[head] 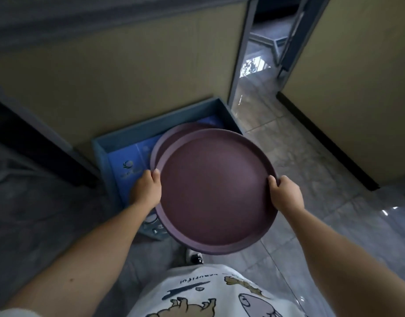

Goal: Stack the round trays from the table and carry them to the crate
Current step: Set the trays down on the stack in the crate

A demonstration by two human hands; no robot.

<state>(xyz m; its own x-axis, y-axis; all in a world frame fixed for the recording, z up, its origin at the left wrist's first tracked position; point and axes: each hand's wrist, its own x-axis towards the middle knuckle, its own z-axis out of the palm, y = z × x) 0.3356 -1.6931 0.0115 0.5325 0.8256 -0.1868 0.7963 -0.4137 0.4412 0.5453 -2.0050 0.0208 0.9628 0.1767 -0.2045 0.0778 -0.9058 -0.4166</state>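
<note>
Both hands hold a stack of round, dull-purple plastic trays [216, 191] by opposite rims: the left hand [146, 191] wraps the edge at nine o'clock, thumb over the lip, and the right hand [286, 194] clasps the edge at three o'clock the same way. Two trays show, the upper one sitting slightly off-centre toward five o'clock, so the lower tray's rim peeks out at eleven o'clock. Held in the air, the stack hangs above a rectangular blue plastic crate [151, 131], which stands on the grey tiled floor [311, 179] against a beige wall [128, 76]. At six o'clock, a white printed shirt [208, 294] fills the lower edge.
</note>
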